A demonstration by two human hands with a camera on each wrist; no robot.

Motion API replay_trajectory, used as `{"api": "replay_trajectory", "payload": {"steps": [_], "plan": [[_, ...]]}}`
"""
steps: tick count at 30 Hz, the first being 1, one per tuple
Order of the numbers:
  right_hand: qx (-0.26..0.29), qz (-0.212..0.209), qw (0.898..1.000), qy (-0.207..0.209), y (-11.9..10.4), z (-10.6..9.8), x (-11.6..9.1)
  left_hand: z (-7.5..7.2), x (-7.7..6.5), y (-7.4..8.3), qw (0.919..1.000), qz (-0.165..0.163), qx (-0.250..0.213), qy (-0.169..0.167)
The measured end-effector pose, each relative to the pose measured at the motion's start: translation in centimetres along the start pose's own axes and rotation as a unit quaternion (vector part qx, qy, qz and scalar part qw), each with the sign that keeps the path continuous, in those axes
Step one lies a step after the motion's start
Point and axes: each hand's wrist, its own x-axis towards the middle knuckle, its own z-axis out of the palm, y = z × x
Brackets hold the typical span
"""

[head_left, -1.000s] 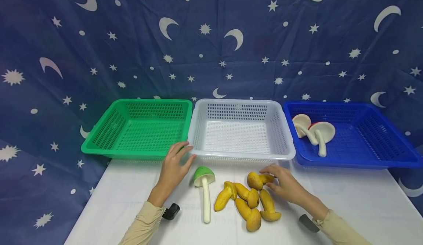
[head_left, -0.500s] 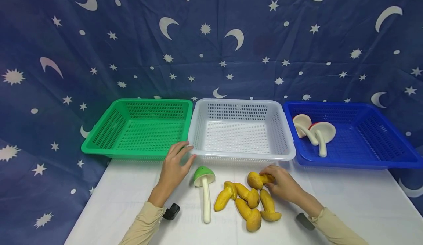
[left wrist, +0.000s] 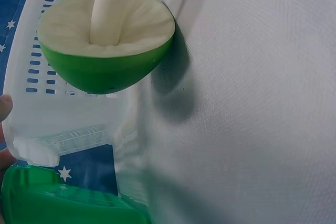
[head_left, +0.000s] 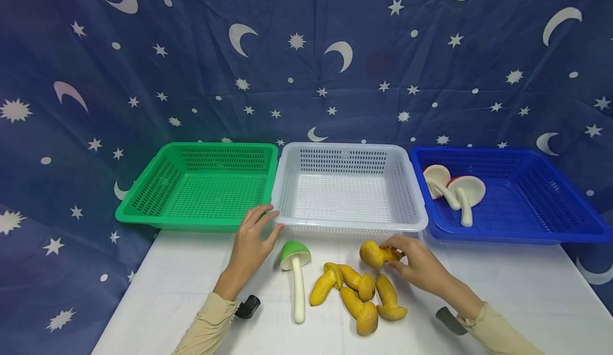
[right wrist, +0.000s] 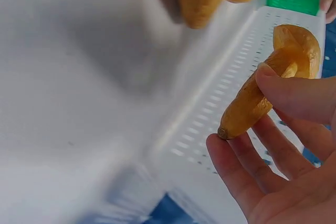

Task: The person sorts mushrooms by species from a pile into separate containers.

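Note:
In the head view my right hand (head_left: 421,265) pinches the stem of a yellow toy mushroom (head_left: 371,254) near the white basket's front edge. The right wrist view shows the thumb across that mushroom's stem (right wrist: 249,100), fingers behind it. Several more yellow mushrooms (head_left: 366,318) lie on the table just in front, one of them with its stem (head_left: 386,289) close to this hand. My left hand (head_left: 251,246) has loosely bent fingers by the corner where the green and white baskets meet; it holds nothing. Right of it lies a green-capped mushroom (head_left: 299,286) with a long white stem, large in the left wrist view.
A green basket (head_left: 191,221), a white basket (head_left: 351,225) and a blue basket (head_left: 507,235) stand side by side along the table's back. Two red-and-white mushrooms (head_left: 466,191) lie in the blue one. Behind hangs a dark blue cloth (head_left: 287,115) with moons and stars.
My right hand has closed on the yellow mushroom's stem and lifted it slightly, moving it a little up and right in the head view. The left hand has stayed put.

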Motion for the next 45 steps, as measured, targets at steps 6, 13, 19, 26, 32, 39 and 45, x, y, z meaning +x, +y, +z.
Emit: {"api": "replay_trajectory", "payload": {"steps": [6,13,19,26,32,39,45], "plan": [[-0.017,-0.038,0.999,0.028,-1.1,-1.2,0.2,0.1,-0.1,-0.1,1.0,0.004,0.002,0.005],[-0.033,-0.047,0.997,0.048,-2.1,-2.7,0.9,0.1,-0.1,-0.1,1.0,0.002,-0.004,0.006],[-0.04,-0.055,0.996,0.059,-2.4,-3.8,1.5,0.1,-0.1,-0.1,0.9999,0.004,-0.004,0.01],[-0.049,-0.065,0.994,0.07,-2.4,-4.7,2.4,0.1,-0.1,-0.1,1.0,0.004,-0.005,0.006],[-0.051,-0.069,0.993,0.078,-2.2,-5.3,3.2,0.1,-0.1,-0.1,1.0,0.002,-0.005,0.003],[-0.05,-0.069,0.993,0.08,-2.0,-5.8,4.2,0.2,-0.2,-0.2,1.0,0.002,-0.003,0.008],[-0.046,-0.06,0.994,0.074,-1.6,-5.9,5.1,0.2,-0.1,-0.2,0.9999,0.005,-0.001,0.01]]}}
